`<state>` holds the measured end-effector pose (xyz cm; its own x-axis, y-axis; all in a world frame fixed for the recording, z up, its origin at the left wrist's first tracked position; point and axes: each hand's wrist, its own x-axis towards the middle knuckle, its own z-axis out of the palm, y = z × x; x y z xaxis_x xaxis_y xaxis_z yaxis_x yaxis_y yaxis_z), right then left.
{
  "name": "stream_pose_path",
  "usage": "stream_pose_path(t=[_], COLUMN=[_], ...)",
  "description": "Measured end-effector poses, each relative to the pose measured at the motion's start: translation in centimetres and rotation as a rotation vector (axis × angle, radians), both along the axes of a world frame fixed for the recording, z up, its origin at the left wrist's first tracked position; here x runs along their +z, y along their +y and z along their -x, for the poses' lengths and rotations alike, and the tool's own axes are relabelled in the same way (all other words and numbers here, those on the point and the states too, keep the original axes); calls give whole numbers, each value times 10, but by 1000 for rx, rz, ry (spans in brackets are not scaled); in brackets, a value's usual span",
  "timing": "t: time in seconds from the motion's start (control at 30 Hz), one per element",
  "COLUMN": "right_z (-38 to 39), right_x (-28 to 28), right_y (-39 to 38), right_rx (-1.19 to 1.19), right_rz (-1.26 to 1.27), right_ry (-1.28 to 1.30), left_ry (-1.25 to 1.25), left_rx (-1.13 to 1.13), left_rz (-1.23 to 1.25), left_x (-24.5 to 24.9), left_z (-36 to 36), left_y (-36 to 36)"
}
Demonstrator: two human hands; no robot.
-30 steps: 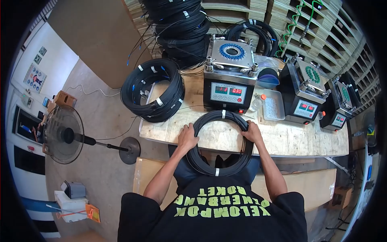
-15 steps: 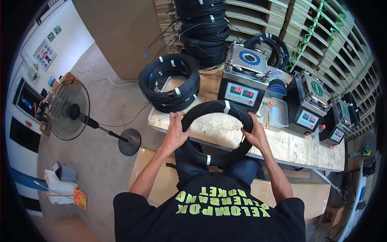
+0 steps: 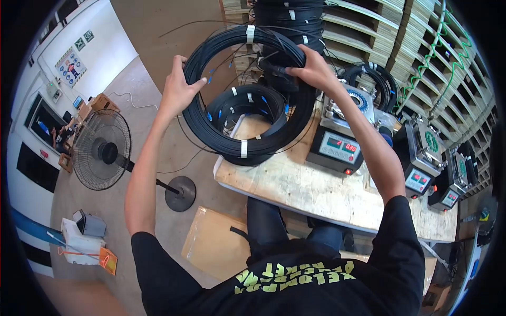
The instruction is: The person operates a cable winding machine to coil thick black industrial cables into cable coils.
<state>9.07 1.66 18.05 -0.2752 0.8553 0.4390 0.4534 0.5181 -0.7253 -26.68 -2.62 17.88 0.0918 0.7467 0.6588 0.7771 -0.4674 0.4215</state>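
Note:
A large coil of black cable (image 3: 243,148), bound with white tape, is raised between my two hands. My left hand (image 3: 180,89) grips its left side, thumb on the inner edge and fingers around the outside. On the upper right of the ring, my right hand (image 3: 312,69) has its fingers closed around the cable. Through the coil's opening shows a stack of similar black coils (image 3: 224,101) with blue-tipped cable ends, standing at the table's left end. The held coil overlaps this stack in the view. Loose cable ends stick out near the top.
The wooden table (image 3: 274,181) carries a machine with a lit red display (image 3: 337,150) and two more like it (image 3: 417,158) to the right. A taller stack of coils (image 3: 289,26) rises behind. A standing fan (image 3: 103,150) is at left; a flattened cardboard sheet (image 3: 216,242) lies below.
Both hands have carried the coil from the table's front edge up and to the left, over the shorter stack. The nearest machine's display reading has changed.

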Motion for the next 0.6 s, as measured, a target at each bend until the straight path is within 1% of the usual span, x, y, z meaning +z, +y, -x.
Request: stream_pose_path(t=[0.03, 0.1, 0.13, 0.17, 0.2, 0.23, 0.27, 0.33, 0.37, 0.4, 0.47, 0.5, 0.57, 0.6], right_z=[6, 20, 22, 26, 29, 33, 36, 41, 40, 41, 44, 47, 52, 55], right_x=[-7, -20, -37, -52, -61, -66, -71, -94, -103, -121, -107, -115, -138, -139], right_y=[27, 61, 90, 108, 122, 126, 129, 151, 161, 177, 172, 179, 194, 191], right_rx=[35, 88, 76, 77, 76, 84, 111, 90, 106, 84, 100, 66, -3, -91], right_rz=[55, 155, 129, 155, 180, 192, 323, 328, 429, 372, 591, 607, 637, 564], right_ry=[15, 36, -13, -5, 3, -2, 43, -29, -42, -99, -303, -377, -528, -653], left_ry=[-10, -6, -2, 27, -57, -56, -54, -87, -105, -84, -41, 4, 62, 91], left_rx=[-12, 10, 23, 29, -12, -15, -21, -12, -5, -10, -20, 21, 22, 25], left_rz=[80, 124, 146, 126, 207, 221, 236, 411, 497, 540, 630, 754, 772, 781], left_x=[-3, -22, -34, -49, -56, -69, -82, -97, -104, -118, -147, -141, -171, -182], left_z=[12, 28, 35, 42, 40, 45, 49, 52, 52, 58, 71, 65, 73, 77], left_y=[21, 59, 75, 90, 94, 105, 117, 127, 133, 144, 163, 160, 174, 180])
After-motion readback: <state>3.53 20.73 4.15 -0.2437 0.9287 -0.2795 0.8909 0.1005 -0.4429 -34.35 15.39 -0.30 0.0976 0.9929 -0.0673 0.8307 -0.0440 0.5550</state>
